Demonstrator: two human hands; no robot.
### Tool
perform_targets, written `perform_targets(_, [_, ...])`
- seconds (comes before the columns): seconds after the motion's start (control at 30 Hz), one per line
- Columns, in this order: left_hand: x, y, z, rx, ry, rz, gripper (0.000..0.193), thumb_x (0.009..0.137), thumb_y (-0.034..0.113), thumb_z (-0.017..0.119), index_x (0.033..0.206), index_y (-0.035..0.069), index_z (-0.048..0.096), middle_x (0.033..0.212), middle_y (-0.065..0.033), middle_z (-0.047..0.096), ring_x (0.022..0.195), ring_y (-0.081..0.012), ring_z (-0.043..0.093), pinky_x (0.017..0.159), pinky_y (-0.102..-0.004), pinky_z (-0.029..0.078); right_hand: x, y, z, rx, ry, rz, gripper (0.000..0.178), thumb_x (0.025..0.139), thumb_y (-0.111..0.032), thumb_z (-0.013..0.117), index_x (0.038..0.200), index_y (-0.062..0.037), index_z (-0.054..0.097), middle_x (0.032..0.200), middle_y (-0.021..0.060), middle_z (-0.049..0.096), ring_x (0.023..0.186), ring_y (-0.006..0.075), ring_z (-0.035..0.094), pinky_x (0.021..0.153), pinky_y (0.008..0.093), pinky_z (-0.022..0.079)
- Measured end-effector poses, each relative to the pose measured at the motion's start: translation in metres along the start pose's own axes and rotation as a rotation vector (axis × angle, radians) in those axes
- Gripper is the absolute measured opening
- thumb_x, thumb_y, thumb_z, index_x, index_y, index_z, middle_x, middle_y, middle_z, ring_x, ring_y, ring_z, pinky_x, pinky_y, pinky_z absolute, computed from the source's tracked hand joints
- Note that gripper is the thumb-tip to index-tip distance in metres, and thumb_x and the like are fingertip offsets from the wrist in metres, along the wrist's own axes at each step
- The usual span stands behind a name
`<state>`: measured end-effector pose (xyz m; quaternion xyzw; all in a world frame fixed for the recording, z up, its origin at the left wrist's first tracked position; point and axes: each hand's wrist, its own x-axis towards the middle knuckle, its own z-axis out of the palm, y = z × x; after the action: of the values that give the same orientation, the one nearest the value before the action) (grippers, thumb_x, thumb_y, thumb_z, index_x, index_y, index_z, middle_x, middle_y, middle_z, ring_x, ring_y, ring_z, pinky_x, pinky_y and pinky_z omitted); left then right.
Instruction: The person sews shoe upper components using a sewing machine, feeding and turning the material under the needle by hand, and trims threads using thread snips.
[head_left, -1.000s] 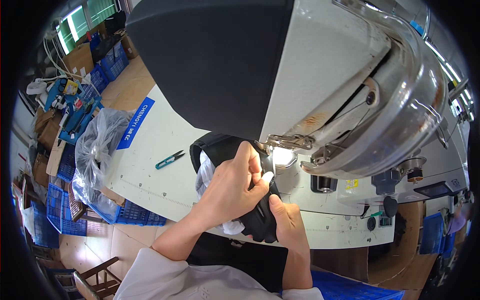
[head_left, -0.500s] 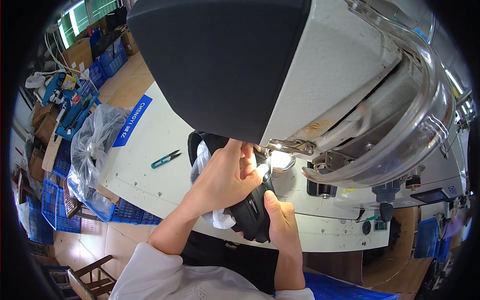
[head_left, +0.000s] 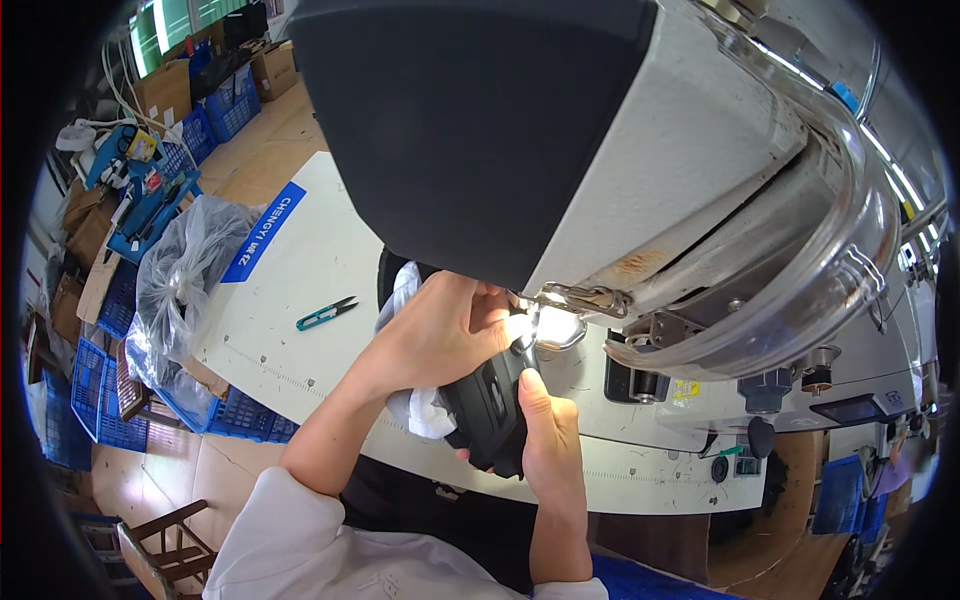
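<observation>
A black moulded piece with slots in its surface (head_left: 485, 405) lies tilted under the sewing machine head (head_left: 470, 130), with light-coloured cloth (head_left: 430, 412) showing along its left side. My right hand (head_left: 550, 430) grips its right edge, thumb on top and the other fingers mostly hidden below. Beside the brightly lit needle area, my left hand (head_left: 450, 335) is closed with thumb and fingers pinched at the piece's far end. What exactly the pinch holds is lost in the glare. The metal presser parts (head_left: 580, 298) sit just right of those fingertips.
Teal thread snips (head_left: 326, 314) lie on the white sewing table (head_left: 270, 345) left of my hands. A clear curved guard (head_left: 870, 240) juts out at the right. A plastic bag (head_left: 180, 280) and blue crates (head_left: 100, 395) stand beyond the table's left edge, near a wooden stool (head_left: 165, 545).
The view has shifted slightly. Both hands keep hold of the black piece, and my right thumb stays on its right edge near the lit area.
</observation>
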<state>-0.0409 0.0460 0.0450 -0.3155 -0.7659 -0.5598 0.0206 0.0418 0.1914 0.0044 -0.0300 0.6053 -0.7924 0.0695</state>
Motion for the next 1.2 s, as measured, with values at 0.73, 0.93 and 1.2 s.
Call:
perform_targets(0.73, [0.023, -0.011, -0.016, 0.126, -0.114, -0.087, 0.025, 0.077, -0.002, 0.066, 0.1, -0.005, 0.059, 0.089, -0.0088, 0.06, 0.082, -0.0155, 0.061, 0.076, -0.0279, 0.052, 0.018, 0.017, 0.003, 0.01, 0.171, -0.075, 0.049, 0.1, -0.032, 0.037, 0.095, 0.0119, 0.059, 0.073, 0.0171, 0.065, 0.05, 0.0239, 0.065, 0.037, 0.0273, 0.05])
perform_targets(0.93, [0.028, -0.009, -0.02, 0.136, -0.207, -0.111, 0.026, 0.076, 0.003, 0.069, 0.1, -0.004, 0.06, 0.083, -0.0079, 0.062, 0.076, -0.0149, 0.06, 0.072, -0.0278, 0.051, 0.016, 0.005, 0.009, 0.109, 0.162, 0.001, 0.048, 0.099, -0.032, 0.038, 0.098, 0.0115, 0.058, 0.075, 0.0177, 0.065, 0.05, 0.0236, 0.065, 0.035, 0.027, 0.049])
perform_targets(1.2, [0.031, 0.008, -0.019, 0.12, -0.206, -0.236, 0.026, 0.076, 0.004, 0.069, 0.099, -0.004, 0.061, 0.082, -0.0083, 0.062, 0.074, -0.0151, 0.06, 0.07, -0.0272, 0.05, 0.016, -0.015, 0.012, 0.168, 0.121, 0.043, 0.045, 0.097, -0.03, 0.037, 0.103, 0.0102, 0.056, 0.077, 0.018, 0.066, 0.051, 0.0227, 0.065, 0.034, 0.0256, 0.047])
